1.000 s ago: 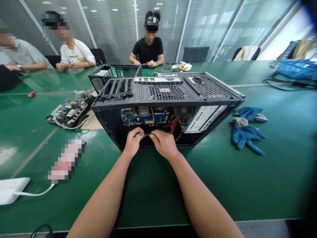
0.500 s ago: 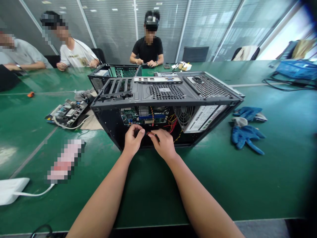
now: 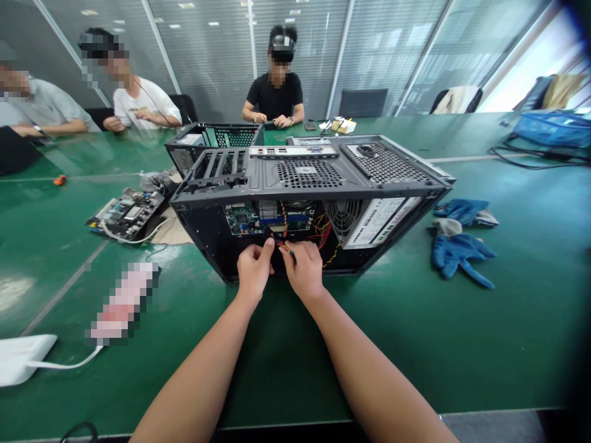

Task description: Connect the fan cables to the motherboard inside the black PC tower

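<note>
Bright, even daylight comes from the windows point(image 3: 521, 67) at the upper right, which blow out to white; ceiling lights point(image 3: 184, 6) glow along the top edge; the green counter point(image 3: 462, 344) shows a soft sheen and pale reflections at the left; the computer case point(image 3: 309, 178) is shadowed inside, so the thin wires point(image 3: 285, 248) pinched by the left hand point(image 3: 253, 271) and right hand point(image 3: 302, 271) read poorly; straight lines bow toward the edges; the right edge darkens and blurs.

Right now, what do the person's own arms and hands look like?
The left forearm and the right forearm are bare, with no sleeves in view. The left hand and the right hand wear no gloves; no watch or ring shows.
</note>
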